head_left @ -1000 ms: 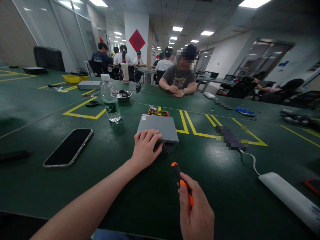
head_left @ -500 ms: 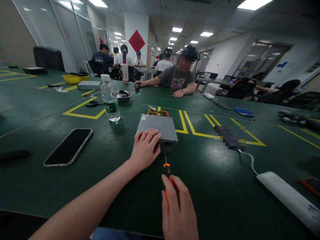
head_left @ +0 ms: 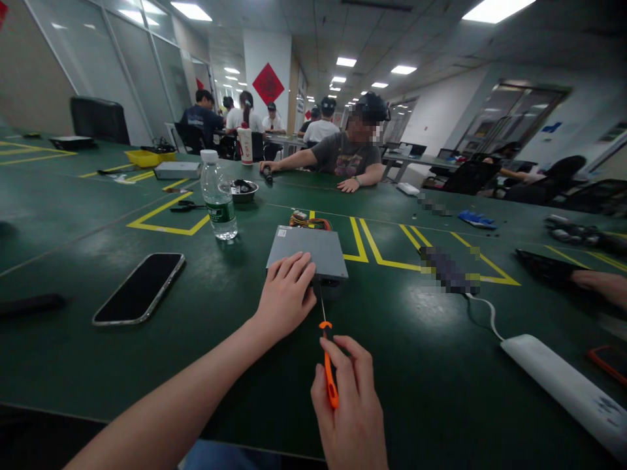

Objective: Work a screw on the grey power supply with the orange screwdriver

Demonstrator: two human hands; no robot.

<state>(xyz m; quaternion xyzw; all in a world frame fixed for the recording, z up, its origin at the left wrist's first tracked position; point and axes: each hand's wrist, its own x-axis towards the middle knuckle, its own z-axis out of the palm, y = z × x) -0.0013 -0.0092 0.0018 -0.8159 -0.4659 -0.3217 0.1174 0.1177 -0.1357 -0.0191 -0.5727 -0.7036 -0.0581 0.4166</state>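
Note:
A flat grey metal box [head_left: 313, 248] lies on the green table [head_left: 294, 365], with coloured wires [head_left: 311, 220] at its far end. My left hand [head_left: 287, 294] rests on its near corner, fingers laid flat and together. My right hand [head_left: 350, 405] is closed on an orange and black screwdriver [head_left: 328, 359]. The thin shaft of the screwdriver points at the box's near face.
A black phone [head_left: 140, 287] lies to the left, a water bottle [head_left: 219, 196] beyond it. A white power strip [head_left: 563, 385] and its cable sit to the right. A person [head_left: 343, 153] sits across the table; another person's hand [head_left: 600, 284] shows at the right edge.
My right hand has swung the screwdriver leftward and lined its tip up with the box's near face. The person opposite has reached an arm out. A hand has come in at the right edge.

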